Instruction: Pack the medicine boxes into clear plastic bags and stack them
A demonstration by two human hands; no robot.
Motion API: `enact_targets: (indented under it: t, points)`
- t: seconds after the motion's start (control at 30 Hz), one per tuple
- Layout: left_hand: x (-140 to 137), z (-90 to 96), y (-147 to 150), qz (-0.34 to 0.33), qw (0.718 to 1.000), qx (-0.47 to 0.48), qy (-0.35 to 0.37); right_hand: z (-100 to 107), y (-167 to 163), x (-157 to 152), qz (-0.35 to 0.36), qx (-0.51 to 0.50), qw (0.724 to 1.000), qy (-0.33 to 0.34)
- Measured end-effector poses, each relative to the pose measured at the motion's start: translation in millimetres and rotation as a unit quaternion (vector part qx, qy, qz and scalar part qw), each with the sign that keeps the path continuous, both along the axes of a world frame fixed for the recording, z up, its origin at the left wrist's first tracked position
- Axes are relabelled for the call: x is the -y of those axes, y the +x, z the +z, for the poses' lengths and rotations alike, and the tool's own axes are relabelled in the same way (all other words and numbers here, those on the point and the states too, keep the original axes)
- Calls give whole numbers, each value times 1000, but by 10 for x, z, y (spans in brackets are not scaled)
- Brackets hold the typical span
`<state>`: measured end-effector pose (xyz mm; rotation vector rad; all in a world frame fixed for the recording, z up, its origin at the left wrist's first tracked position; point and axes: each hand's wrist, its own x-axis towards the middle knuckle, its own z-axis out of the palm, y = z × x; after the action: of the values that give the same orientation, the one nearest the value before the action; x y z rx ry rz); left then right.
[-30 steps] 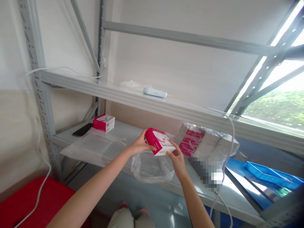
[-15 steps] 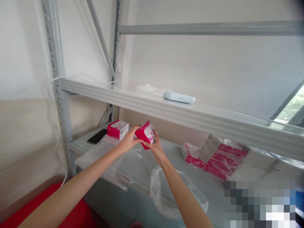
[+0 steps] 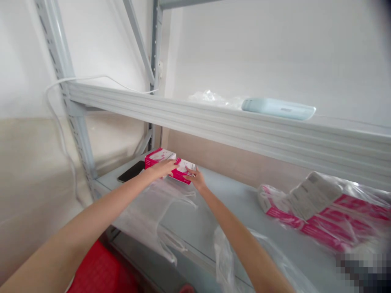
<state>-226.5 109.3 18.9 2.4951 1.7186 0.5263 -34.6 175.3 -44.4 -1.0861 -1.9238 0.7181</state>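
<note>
Between my two hands is a small pink and white cardboard box [image 3: 182, 176], low at the lower shelf beside a second pink and white box [image 3: 159, 155]. My left hand [image 3: 165, 167] holds its left end, and my right hand [image 3: 196, 178] grips the right end with fingers spread along it. Left of the boxes lies a black phone [image 3: 132, 171]. In front of them a clear plastic bag [image 3: 149, 207] is spread flat, its handles hanging over the shelf edge. Whether the held box rests fully on the shelf, I cannot tell.
More pink boxes [image 3: 332, 219] in clear wrap lie on the right of the lower shelf [image 3: 207, 215]. Another clear bag [image 3: 224, 256] hangs at the front. On the upper shelf [image 3: 183, 112] is a pale blue device [image 3: 277, 108]. A red stool [image 3: 100, 270] stands below left.
Both hands have lowered the tilted box to beside the other box, turning it level. The camera view has shifted closer to the shelf.
</note>
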Motion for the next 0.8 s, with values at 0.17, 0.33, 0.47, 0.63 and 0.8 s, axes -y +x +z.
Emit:
enact_targets:
  t: [0.17,0.33,0.47,0.63,0.8]
  points:
    - [0,78,-47,-92,995,23,9,-22,-108,180,-20,33,999,-17]
    - [-57,83,-352,-37,999,24,-21,-1,-186,349,-35,24,999,-22]
    - [-25,2,-490,-33,999,31,-13,12,-205,421,-35,18,999,-17]
    - [21,-18,-454,-37,998,50,5,2,-200,440,-32,16,999,-12]
    - [-63,-60,-486,-34,999,24,11,-29,-234,440,-34,-26,999,-22]
